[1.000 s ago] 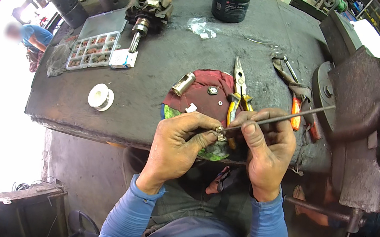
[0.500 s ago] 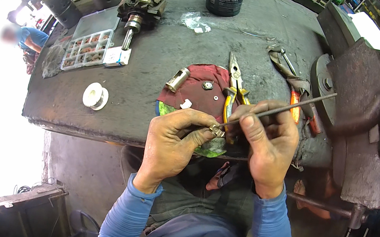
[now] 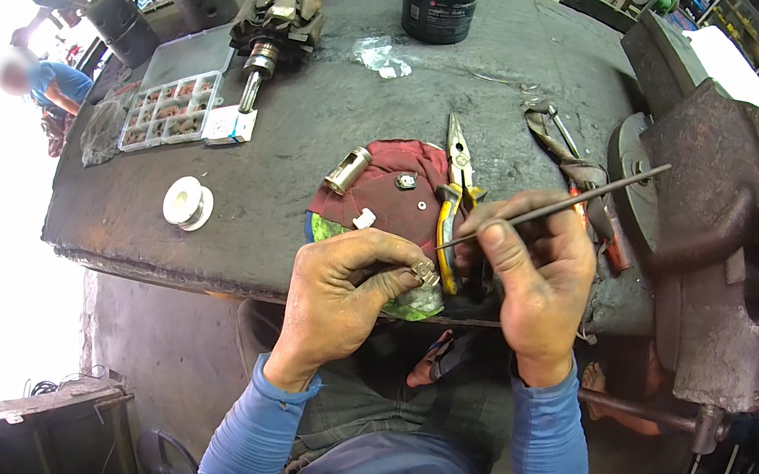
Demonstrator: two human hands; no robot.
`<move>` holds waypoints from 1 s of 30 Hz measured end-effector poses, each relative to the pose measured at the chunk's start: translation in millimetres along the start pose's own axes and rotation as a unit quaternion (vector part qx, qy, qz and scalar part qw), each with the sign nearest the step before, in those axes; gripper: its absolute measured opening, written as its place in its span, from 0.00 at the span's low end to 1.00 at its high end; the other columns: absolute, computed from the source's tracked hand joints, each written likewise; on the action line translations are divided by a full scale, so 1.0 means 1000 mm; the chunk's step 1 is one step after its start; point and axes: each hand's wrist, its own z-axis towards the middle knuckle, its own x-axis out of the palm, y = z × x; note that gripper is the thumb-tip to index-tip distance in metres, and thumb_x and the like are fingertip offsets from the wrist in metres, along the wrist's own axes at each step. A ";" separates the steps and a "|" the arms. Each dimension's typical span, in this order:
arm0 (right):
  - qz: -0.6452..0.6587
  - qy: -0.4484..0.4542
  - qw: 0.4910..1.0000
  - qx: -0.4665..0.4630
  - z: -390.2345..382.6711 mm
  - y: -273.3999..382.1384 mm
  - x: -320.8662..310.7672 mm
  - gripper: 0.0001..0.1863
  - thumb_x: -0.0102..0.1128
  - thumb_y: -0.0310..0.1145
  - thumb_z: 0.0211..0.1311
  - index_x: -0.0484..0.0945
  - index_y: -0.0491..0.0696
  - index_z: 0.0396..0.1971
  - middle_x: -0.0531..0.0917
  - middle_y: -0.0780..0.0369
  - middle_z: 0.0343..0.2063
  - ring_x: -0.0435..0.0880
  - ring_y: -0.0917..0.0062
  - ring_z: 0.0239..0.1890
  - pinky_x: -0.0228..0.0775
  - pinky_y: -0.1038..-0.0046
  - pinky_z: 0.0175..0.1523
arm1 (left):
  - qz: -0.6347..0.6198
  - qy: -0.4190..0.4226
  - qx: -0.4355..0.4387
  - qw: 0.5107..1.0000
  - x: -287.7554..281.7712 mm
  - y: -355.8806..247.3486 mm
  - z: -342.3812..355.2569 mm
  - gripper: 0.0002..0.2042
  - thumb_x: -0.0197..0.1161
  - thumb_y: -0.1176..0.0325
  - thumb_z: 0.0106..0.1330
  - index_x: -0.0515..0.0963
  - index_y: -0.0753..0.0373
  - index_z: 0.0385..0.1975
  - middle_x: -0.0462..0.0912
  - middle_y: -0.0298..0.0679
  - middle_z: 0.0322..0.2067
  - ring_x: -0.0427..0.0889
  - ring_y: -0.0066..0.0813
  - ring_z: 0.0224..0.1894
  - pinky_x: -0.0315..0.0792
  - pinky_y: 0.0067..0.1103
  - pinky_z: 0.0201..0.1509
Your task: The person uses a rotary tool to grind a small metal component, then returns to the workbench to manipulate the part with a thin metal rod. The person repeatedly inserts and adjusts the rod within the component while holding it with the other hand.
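Observation:
My left hand (image 3: 335, 300) pinches a small shiny metal part (image 3: 426, 273) between thumb and fingers, just over the near edge of a red and green cloth (image 3: 382, 210). My right hand (image 3: 538, 290) grips a thin dark round file (image 3: 581, 200), slanting down to the left. Its narrow tip is a little above the metal part, seemingly apart from it. On the cloth lie a metal sleeve (image 3: 348, 171), a small round metal piece (image 3: 406, 182), a tiny washer (image 3: 421, 206) and a white plastic bit (image 3: 363, 219). Yellow-handled long-nose pliers (image 3: 457, 175) lie beside them, behind my right fingers.
At left are a white spool (image 3: 188, 203), a compartment box of small parts (image 3: 168, 113) and an alternator rotor (image 3: 278, 21). A dark jar (image 3: 438, 2) stands at the back. Red-handled tools (image 3: 616, 248) lie near a heavy vise (image 3: 722, 196) at right. A person (image 3: 56, 84) is at far left.
The file's tip has come off the small metal part, which my left hand now holds slightly lower. The view has shifted a little. Both hands keep their grips.

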 end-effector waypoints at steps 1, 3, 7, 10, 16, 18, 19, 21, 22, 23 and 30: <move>0.005 0.009 1.000 -0.001 0.000 0.001 0.000 0.10 0.67 0.26 0.70 0.73 0.42 0.44 0.86 0.57 0.36 0.86 0.77 0.37 0.81 0.73 0.45 | 0.004 0.000 0.002 1.000 -0.001 0.000 0.000 0.06 0.72 0.81 0.63 0.86 0.69 0.39 0.89 0.36 0.35 0.86 0.22 0.38 0.80 0.21 0.46; 0.008 0.034 0.999 -0.005 0.000 0.002 0.000 0.11 0.67 0.28 0.71 0.73 0.42 0.43 0.86 0.55 0.36 0.86 0.75 0.35 0.82 0.72 0.42 | 0.003 0.001 0.002 1.000 -0.001 0.000 0.000 0.06 0.72 0.81 0.63 0.86 0.69 0.38 0.89 0.36 0.36 0.86 0.22 0.38 0.80 0.21 0.46; -0.033 -0.037 0.998 0.027 0.006 0.005 -0.002 0.09 0.65 0.22 0.71 0.75 0.41 0.45 0.87 0.60 0.36 0.87 0.80 0.37 0.82 0.76 0.46 | -0.029 0.003 0.010 1.000 0.000 0.001 0.000 0.06 0.72 0.81 0.63 0.86 0.69 0.38 0.89 0.37 0.36 0.86 0.22 0.38 0.80 0.21 0.47; -0.001 0.022 1.000 0.019 0.005 0.006 -0.001 0.07 0.65 0.22 0.71 0.76 0.42 0.44 0.87 0.62 0.35 0.86 0.82 0.37 0.80 0.78 0.45 | -0.021 0.001 0.005 1.000 0.000 0.000 0.000 0.06 0.72 0.82 0.62 0.86 0.69 0.38 0.89 0.37 0.36 0.86 0.22 0.38 0.80 0.21 0.47; -0.021 0.036 0.999 -0.031 0.008 0.005 -0.003 0.08 0.66 0.23 0.70 0.75 0.42 0.43 0.87 0.62 0.36 0.85 0.81 0.37 0.79 0.78 0.44 | -0.010 0.005 0.012 1.000 -0.001 0.001 0.000 0.05 0.71 0.82 0.63 0.86 0.69 0.37 0.89 0.37 0.36 0.86 0.22 0.39 0.81 0.20 0.47; -0.046 0.054 0.997 -0.017 0.005 0.005 0.000 0.08 0.65 0.23 0.70 0.75 0.42 0.43 0.87 0.61 0.36 0.86 0.80 0.38 0.80 0.78 0.45 | 0.001 0.007 0.010 1.000 -0.002 0.001 0.000 0.06 0.71 0.82 0.63 0.86 0.69 0.38 0.89 0.37 0.36 0.86 0.22 0.39 0.81 0.20 0.47; -0.037 0.016 0.999 -0.008 0.006 0.005 -0.001 0.09 0.66 0.25 0.70 0.74 0.42 0.43 0.86 0.59 0.36 0.85 0.78 0.38 0.80 0.76 0.45 | 0.007 0.009 0.012 1.000 -0.001 0.001 0.000 0.06 0.71 0.82 0.63 0.86 0.69 0.38 0.89 0.37 0.36 0.86 0.22 0.39 0.81 0.20 0.47; -0.024 -0.032 0.999 0.010 0.007 0.006 -0.002 0.12 0.68 0.28 0.70 0.73 0.43 0.43 0.86 0.56 0.35 0.85 0.75 0.38 0.79 0.73 0.47 | -0.020 0.007 0.006 1.000 0.000 0.002 0.000 0.06 0.71 0.82 0.64 0.86 0.69 0.39 0.89 0.37 0.36 0.86 0.22 0.39 0.81 0.20 0.47; 0.007 0.012 1.000 0.019 0.007 0.008 -0.004 0.12 0.69 0.28 0.69 0.73 0.43 0.43 0.86 0.56 0.36 0.85 0.76 0.39 0.78 0.74 0.49 | -0.027 0.004 0.001 1.000 0.000 0.002 0.000 0.06 0.71 0.82 0.64 0.86 0.69 0.39 0.89 0.37 0.36 0.86 0.22 0.39 0.81 0.20 0.47; -0.010 0.055 0.998 -0.014 0.005 0.007 -0.001 0.12 0.69 0.28 0.69 0.73 0.43 0.43 0.86 0.56 0.36 0.85 0.76 0.39 0.79 0.72 0.49 | -0.028 0.000 0.001 1.000 0.000 0.002 0.000 0.06 0.71 0.82 0.64 0.85 0.69 0.39 0.89 0.37 0.36 0.86 0.22 0.39 0.81 0.20 0.47; -0.006 0.031 1.000 0.000 0.006 0.007 -0.007 0.12 0.69 0.28 0.68 0.74 0.42 0.43 0.86 0.57 0.36 0.86 0.76 0.40 0.79 0.72 0.50 | -0.046 -0.005 -0.016 0.999 0.000 0.001 0.000 0.05 0.71 0.81 0.65 0.85 0.69 0.39 0.88 0.36 0.35 0.85 0.21 0.39 0.80 0.20 0.47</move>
